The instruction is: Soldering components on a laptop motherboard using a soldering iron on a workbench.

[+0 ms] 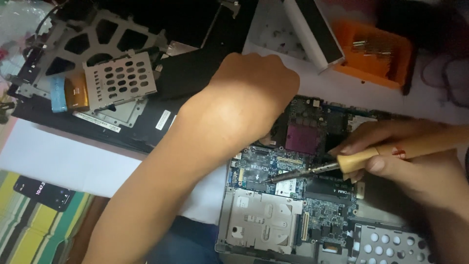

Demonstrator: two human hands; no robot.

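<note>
My right hand, at the right edge of the frame, is closed around the wooden handle of a soldering iron — fingers wrapped and pressed on the handle like a pen grip, so the metal shaft stays away from skin and I can steer the tip finely. The tip points left and down, touching or just above the blue circuit board in the centre-lower part of the frame; I can't tell which. My left hand crosses in from the lower left, back of the hand up, resting over the upper edge of the opened laptop base near the purple chip socket. It looks like it steadies the base while the iron works; its fingers are hidden under the hand, so whether they're spread or pinching something I can't tell. A grey metal drive bracket sits just below the board, still in the chassis. Upper left of the frame — the removed dark cover with a perforated metal caddy and an orange flex ribbon, set well apart from the iron. Upper right, an orange tray of bits lies near my right hand, within reach. A dark phone lies at the lower left on a striped cloth.
</note>
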